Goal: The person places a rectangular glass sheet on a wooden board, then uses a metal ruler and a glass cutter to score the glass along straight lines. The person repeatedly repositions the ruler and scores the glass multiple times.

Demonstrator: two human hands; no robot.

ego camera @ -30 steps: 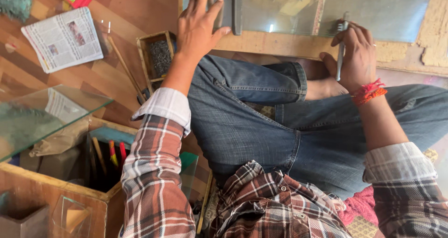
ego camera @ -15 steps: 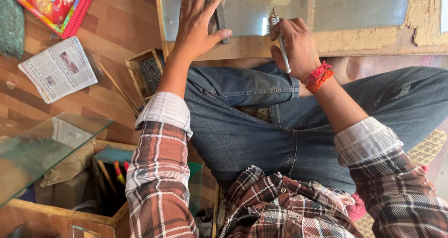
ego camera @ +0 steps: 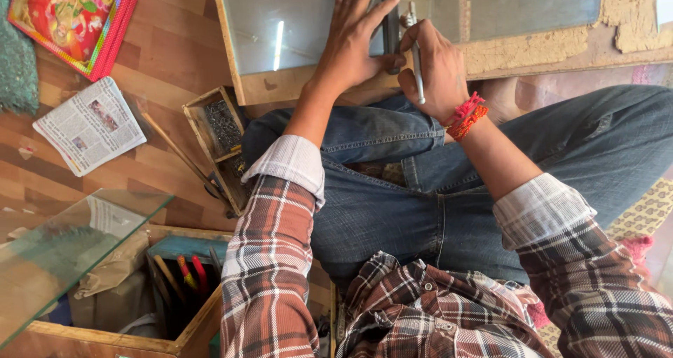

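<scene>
Left hand [ego camera: 354, 46] lies flat, holding a dark straightedge [ego camera: 390, 21] on the brittle, slippery glass sheet [ego camera: 294, 28]; right hand [ego camera: 434, 67] is clamped on what is probably a glass cutter [ego camera: 416, 56].

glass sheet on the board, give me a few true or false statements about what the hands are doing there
1. The left hand lies spread flat on the glass sheet. True.
2. The right hand is empty. False: it grips a thin metal tool, held upright against the dark straightedge.
3. The left hand's fingers rest by the straightedge. True.
4. A folded newspaper lies on the glass sheet. False: it lies on the wooden floor, off to the left.
5. The right wrist wears a red and orange thread band. True.
</scene>
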